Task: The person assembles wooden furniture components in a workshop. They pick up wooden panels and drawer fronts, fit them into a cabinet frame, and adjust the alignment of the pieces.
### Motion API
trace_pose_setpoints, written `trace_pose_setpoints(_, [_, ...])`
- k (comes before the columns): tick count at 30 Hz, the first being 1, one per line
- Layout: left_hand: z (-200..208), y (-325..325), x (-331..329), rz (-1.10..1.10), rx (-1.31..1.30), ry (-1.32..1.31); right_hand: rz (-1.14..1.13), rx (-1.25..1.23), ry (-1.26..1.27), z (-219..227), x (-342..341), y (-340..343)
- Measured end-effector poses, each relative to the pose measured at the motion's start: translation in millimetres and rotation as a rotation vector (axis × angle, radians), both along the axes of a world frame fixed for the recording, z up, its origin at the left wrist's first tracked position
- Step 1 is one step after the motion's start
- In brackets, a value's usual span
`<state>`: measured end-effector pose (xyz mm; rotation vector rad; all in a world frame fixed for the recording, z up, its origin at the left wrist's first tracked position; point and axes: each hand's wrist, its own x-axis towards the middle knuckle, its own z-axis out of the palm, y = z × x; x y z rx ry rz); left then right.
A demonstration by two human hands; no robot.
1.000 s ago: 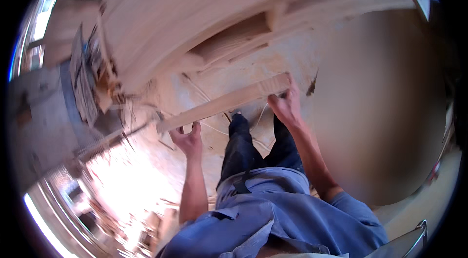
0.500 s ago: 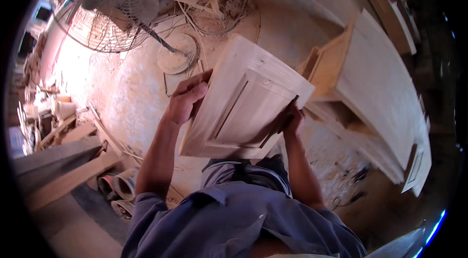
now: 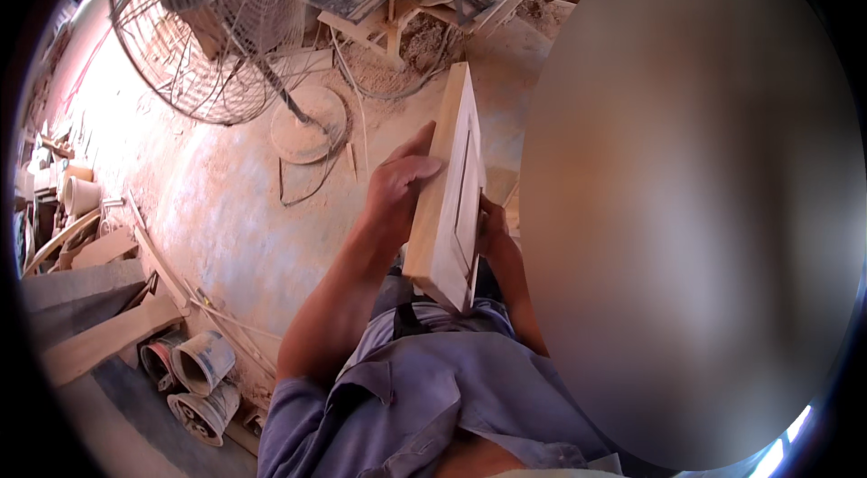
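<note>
A wooden panel door (image 3: pixel 449 194) is held on edge, clamped between the left hand (image 3: pixel 397 189) and right hand (image 3: pixel 492 230). A pedestal fan (image 3: pixel 217 27) stands beyond the grip; buckets (image 3: pixel 199 379) lie left of it.

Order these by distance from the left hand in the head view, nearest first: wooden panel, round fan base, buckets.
1. wooden panel: gripped by the left hand.
2. round fan base: on the floor, ahead and left.
3. buckets: lower left, by the planks.

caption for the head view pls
Both hands, left and right, hold a wooden panel on edge above a dusty floor.
</note>
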<state>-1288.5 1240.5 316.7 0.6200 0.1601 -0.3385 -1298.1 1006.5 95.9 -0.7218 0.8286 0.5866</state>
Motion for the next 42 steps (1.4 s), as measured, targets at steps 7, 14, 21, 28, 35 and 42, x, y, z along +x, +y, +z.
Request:
trace_pose_setpoints(7, [-34.6,-66.4,147.3,-0.1,0.204,0.173,-0.002,-0.006,0.059,-54.5,68.8,-48.9])
trace_pose_setpoints(14, [-18.1,-168.6,316.5,-0.162,0.155,0.298,-0.037,-0.001,0.06,-109.2,182.3,-124.2])
trace_pose_setpoints(21, [-40.6,-238.3,450.1,-0.174,0.258,0.241,0.205,-0.311,-0.177,17.8,280.8,-178.4])
trace_pose_setpoints(28, [-12.0,-313.0,522.1,-0.229,0.069,0.372,0.101,-0.253,-0.123,-13.9,400.9,-253.7])
trace_pose_setpoints(35, [-3.8,-389.8,577.0,-0.349,-0.029,0.046,-0.089,-0.21,-0.009,-10.0,513.9,-359.1])
trace_pose_setpoints(42, [-21.6,-428.7,743.2,-0.679,0.698,-0.184,-0.155,-0.266,-0.108,-33.8,587.2,-561.2])
